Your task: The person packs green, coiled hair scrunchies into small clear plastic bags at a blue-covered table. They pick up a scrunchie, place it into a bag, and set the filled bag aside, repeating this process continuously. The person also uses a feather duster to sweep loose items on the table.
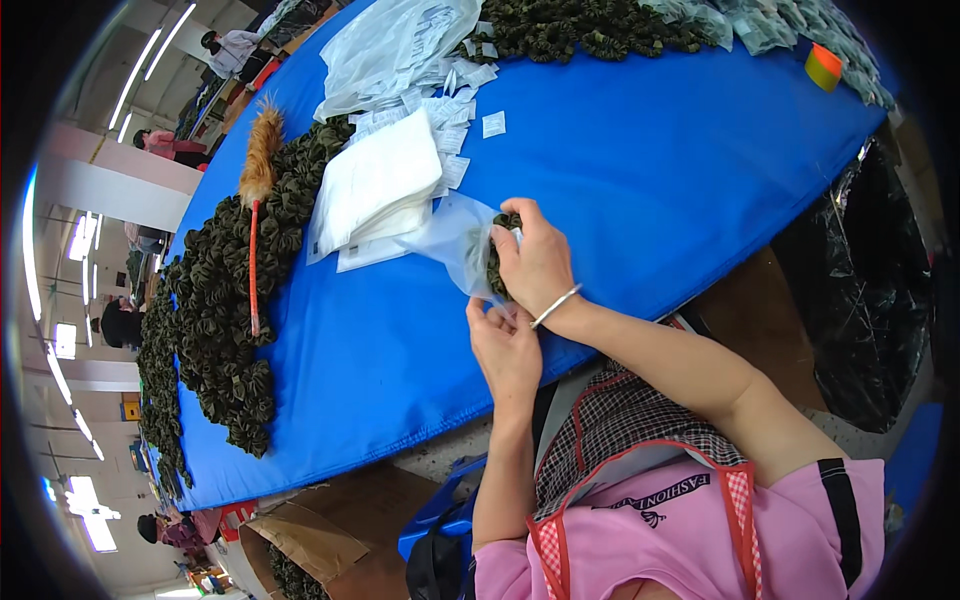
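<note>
My right hand [537, 262] grips a dark green scrunchie [494, 272] at the mouth of a see-through plastic bag [456, 236]. Just below it, my left hand [506, 345] pinches the bag's near edge between thumb and fingers. The scrunchie sits partly inside the bag, and my right fingers hide some of it. Beyond the bag lies a stack of flat white plastic bags [380, 180]. Small white printed slips [452, 140] are spread behind the stack, with a single slip [494, 124] apart on the blue table cover [620, 170].
A long heap of dark green scrunchies [225, 300] runs along the left, with a red-handled duster [254, 260] on it. More scrunchies [570, 28] and filled bags [760, 25] line the far edge, near an orange-and-yellow tape roll [823, 68]. A cardboard box [320, 530] stands below.
</note>
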Demonstrator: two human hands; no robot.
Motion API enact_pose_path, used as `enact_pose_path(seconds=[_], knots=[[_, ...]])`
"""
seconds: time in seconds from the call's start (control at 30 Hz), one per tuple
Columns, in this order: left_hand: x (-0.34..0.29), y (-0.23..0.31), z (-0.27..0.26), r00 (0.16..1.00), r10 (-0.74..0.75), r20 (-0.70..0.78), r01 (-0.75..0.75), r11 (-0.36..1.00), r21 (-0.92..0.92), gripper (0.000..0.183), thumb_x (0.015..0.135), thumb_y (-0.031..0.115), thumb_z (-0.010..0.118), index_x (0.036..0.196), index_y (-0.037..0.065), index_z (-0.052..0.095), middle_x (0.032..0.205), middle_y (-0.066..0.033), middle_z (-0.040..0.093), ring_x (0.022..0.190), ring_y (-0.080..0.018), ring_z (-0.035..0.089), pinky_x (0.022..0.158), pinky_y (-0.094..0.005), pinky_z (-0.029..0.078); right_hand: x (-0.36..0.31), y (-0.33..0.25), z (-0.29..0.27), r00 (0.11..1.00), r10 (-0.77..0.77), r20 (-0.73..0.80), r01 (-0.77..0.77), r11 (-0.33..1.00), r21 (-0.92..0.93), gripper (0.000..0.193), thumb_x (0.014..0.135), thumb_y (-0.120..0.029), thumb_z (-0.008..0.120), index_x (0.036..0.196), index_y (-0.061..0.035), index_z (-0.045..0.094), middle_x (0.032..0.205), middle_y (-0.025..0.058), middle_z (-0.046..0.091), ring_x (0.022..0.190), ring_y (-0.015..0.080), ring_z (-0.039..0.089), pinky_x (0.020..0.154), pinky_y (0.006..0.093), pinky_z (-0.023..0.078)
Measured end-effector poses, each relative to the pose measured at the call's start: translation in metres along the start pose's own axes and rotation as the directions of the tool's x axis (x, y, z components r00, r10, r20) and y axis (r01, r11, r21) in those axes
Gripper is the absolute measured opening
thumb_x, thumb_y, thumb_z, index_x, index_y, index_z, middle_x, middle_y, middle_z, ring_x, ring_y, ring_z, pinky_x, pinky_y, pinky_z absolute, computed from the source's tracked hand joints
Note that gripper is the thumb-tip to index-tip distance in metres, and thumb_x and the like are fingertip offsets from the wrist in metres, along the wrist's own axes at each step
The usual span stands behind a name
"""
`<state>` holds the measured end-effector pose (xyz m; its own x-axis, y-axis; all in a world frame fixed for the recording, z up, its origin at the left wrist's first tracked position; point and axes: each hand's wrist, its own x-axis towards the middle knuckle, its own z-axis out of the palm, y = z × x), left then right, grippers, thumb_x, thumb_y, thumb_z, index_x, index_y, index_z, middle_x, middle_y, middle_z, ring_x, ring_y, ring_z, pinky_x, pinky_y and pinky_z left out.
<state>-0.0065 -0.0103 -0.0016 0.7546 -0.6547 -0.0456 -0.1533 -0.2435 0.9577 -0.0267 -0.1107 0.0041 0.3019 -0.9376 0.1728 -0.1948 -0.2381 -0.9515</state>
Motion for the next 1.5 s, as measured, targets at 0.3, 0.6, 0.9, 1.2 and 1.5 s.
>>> enact_pose_path(seconds=[0.3, 0.6, 0.9, 1.2, 1.5], knots=[[0.002, 0.003, -0.020, 0.966, -0.169, 0.194, 0.224, 0.925, -0.308, 0.058, 0.080, -0.001, 0.067, 0.126, -0.003, 0.031, 0.086, -0.0096, 0.062, 0.064, -0.0113, 0.060, 0.051, -0.0209, 0.044, -0.009, -0.009, -0.039, 0.863, 0.195, 0.466, -0.130, 0.977, -0.168, 0.058, 0.082, -0.023, 0.062, 0.129, -0.0022, 0.037, 0.098, 0.0256, 0.062, 0.090, 0.0396, 0.062, 0.080, 0.0425, 0.049], [-0.014, 0.012, -0.005, 0.936, -0.165, 0.312, 0.246, 0.940, -0.238, 0.062, 0.069, -0.015, 0.060, 0.125, -0.003, 0.035, 0.085, -0.0103, 0.062, 0.062, -0.0141, 0.061, 0.048, -0.0213, 0.044, -0.005, -0.012, -0.016, 0.928, 0.228, 0.296, -0.233, 0.972, -0.018, 0.072, 0.081, -0.009, 0.056, 0.142, -0.0046, 0.017, 0.103, 0.0278, 0.059, 0.086, 0.0428, 0.061, 0.079, 0.0461, 0.048], [-0.015, 0.006, -0.043, 0.854, -0.230, 0.467, 0.364, 0.905, -0.220, 0.071, 0.081, -0.002, 0.062, 0.141, 0.000, 0.024, 0.078, -0.0058, 0.058, 0.062, -0.0107, 0.052, 0.054, -0.0226, 0.042, -0.029, -0.021, -0.059, 0.712, -0.672, 0.205, 0.649, 0.518, -0.557, 0.064, 0.074, -0.021, 0.066, 0.134, -0.0151, 0.043, 0.106, 0.0133, 0.058, 0.087, 0.0321, 0.060, 0.068, 0.0431, 0.048], [-0.030, 0.024, -0.051, 0.997, 0.029, 0.075, -0.065, 0.842, 0.535, 0.067, 0.082, 0.019, 0.068, 0.132, -0.006, 0.031, 0.079, -0.0103, 0.061, 0.066, -0.0209, 0.061, 0.061, -0.0330, 0.048, -0.029, 0.004, -0.051, 0.711, -0.630, 0.313, 0.681, 0.505, -0.531, 0.034, 0.075, -0.016, 0.061, 0.108, -0.0111, 0.056, 0.091, 0.0066, 0.052, 0.080, 0.0225, 0.057, 0.055, 0.0323, 0.048], [-0.015, 0.008, -0.025, 0.985, 0.136, -0.104, -0.037, 0.763, 0.645, 0.022, 0.092, 0.020, 0.052, 0.091, -0.002, 0.056, 0.077, -0.0196, 0.066, 0.067, -0.0331, 0.065, 0.061, -0.0422, 0.049, -0.036, 0.017, -0.087, 0.839, -0.496, 0.221, 0.531, 0.662, -0.529, 0.032, 0.075, -0.012, 0.063, 0.105, -0.0081, 0.052, 0.078, 0.0067, 0.052, 0.068, 0.0233, 0.058, 0.056, 0.0355, 0.048]])
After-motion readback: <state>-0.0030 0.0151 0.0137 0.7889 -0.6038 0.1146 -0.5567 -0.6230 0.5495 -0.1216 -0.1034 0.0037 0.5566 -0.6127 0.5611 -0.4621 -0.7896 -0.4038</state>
